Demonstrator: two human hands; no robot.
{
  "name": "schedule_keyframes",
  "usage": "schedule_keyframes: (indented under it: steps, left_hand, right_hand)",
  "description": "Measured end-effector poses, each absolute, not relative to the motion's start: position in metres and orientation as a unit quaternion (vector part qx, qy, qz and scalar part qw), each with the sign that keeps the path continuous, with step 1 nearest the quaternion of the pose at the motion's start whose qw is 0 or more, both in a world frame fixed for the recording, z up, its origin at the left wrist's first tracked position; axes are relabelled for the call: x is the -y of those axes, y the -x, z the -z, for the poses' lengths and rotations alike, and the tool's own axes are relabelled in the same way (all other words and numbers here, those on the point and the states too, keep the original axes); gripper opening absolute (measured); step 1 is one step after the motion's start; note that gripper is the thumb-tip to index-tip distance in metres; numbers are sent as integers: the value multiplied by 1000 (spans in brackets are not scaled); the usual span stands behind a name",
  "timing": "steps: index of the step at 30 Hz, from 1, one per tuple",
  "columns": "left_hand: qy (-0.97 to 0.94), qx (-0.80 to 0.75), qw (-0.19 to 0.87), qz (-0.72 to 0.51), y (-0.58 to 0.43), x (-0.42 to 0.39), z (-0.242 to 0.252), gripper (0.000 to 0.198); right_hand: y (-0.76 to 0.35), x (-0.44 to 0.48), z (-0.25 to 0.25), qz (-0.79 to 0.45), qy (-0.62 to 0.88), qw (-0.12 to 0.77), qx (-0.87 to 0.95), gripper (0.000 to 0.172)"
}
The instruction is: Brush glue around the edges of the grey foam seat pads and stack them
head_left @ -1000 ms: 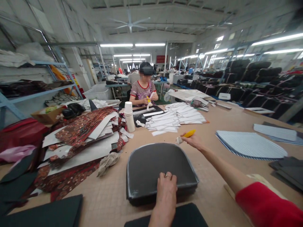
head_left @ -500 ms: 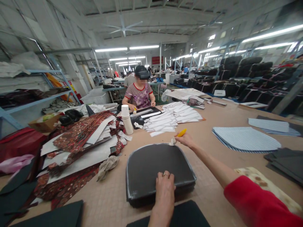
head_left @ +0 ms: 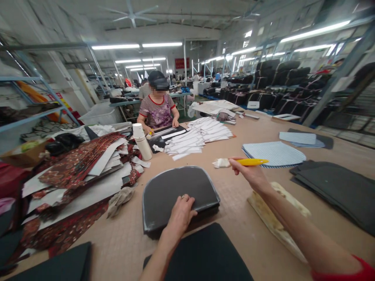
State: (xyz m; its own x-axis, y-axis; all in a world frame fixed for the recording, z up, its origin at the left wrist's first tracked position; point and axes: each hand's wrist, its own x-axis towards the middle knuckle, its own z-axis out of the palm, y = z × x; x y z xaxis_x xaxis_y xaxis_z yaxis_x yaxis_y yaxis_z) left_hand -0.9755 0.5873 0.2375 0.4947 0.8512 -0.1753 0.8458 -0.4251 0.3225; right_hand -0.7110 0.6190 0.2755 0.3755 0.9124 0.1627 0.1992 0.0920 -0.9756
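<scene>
Right hand [head_left: 249, 173]: grip pinching yellow-handled brush [head_left: 253, 162], whitish bristle end pointing left, apart from the stack. Left hand [head_left: 179, 214]: grip loosely spread, fingers bent, resting on dark grey round-cornered panel stack [head_left: 171, 186], on worktop [head_left: 231, 238]. Pale line along stack's top edge. Black panel [head_left: 209, 257] just nearer wearer; striped pieces [head_left: 272, 153] beyond right hand.

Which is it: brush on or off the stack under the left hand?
Off: the right hand holds the brush beside the stack, table showing between.
</scene>
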Motion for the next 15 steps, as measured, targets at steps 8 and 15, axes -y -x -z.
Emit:
schedule_keyframes:
  steps: [8,15]
  left_hand:
    - [-862,-466,200,-16,981,-592,-245,30]
    - [-873,-446,197,-5,980,-593,-249,27]
  right_hand:
    - [675,-561,-286,-351,578,580,454,44]
    - [663,-531,-285,-339,619,542,457,43]
